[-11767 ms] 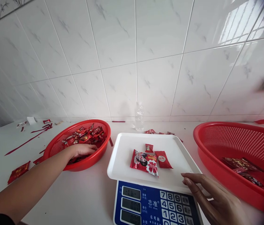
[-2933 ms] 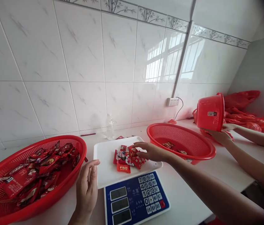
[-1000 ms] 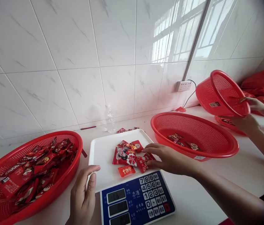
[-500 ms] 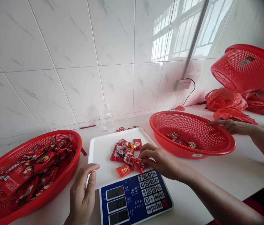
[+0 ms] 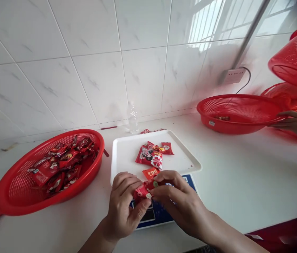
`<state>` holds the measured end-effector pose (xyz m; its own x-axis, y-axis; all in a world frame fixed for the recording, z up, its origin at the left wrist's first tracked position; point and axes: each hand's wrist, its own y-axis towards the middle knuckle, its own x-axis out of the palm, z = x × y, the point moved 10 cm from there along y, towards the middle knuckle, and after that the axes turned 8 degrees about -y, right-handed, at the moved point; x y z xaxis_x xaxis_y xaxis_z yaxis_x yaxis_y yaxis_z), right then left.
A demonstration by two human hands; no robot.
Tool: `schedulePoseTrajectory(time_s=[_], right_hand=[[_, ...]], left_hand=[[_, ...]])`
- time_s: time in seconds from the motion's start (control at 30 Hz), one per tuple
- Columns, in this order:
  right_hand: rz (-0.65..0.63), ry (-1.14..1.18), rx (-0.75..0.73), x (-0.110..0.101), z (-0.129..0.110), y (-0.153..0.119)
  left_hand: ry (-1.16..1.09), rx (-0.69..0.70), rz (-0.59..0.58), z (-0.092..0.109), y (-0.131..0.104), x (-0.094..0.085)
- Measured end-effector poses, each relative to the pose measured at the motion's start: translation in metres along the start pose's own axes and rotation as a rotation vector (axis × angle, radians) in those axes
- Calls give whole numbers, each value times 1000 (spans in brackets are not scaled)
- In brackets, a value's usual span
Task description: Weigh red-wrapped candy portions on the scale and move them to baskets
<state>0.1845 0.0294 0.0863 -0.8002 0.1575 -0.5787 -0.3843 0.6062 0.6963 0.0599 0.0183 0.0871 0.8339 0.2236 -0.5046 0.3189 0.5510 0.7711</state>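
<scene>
Both my hands hold a small red wrapped candy (image 5: 142,190) over the front of a scale (image 5: 161,214). My left hand (image 5: 127,200) pinches its left end between thumb and fingers. My right hand (image 5: 180,200) grips the other end, partly hiding the wrapper. Just beyond, on the white weighing tray (image 5: 124,151), rest several red packets, among them a larger packet with a cartoon print (image 5: 150,157) and an orange-red packet (image 5: 151,173). My hands cover much of the scale's blue panel and keys.
At left, a red plastic basket (image 5: 14,182) holds many red candy packets. A clear bottle (image 5: 132,117) stands by the tiled wall. Another person's hand (image 5: 296,123) touches a second red basket (image 5: 240,121) at right; above it a third basket (image 5: 293,63) is tilted.
My right hand has lifted the candy off the tray toward me, and my left hand has closed on it too. The co-worker's basket with a few packets has shifted away to the right.
</scene>
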Motion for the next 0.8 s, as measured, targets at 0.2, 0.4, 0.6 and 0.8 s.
schedulePoseTrajectory(time_s=[0.2, 0.4, 0.6, 0.8], right_hand=[[-209, 306, 286, 25, 19, -6], [-273, 276, 229, 26, 7, -2], [-321, 321, 318, 31, 14, -7], [-243, 206, 231, 18, 15, -8]], left_hand=[[-185, -27, 9, 4, 1, -6], [-259, -3, -19, 11, 5, -3], [-300, -43, -58, 6, 5, 2], [-225, -4, -88, 5, 1, 7]])
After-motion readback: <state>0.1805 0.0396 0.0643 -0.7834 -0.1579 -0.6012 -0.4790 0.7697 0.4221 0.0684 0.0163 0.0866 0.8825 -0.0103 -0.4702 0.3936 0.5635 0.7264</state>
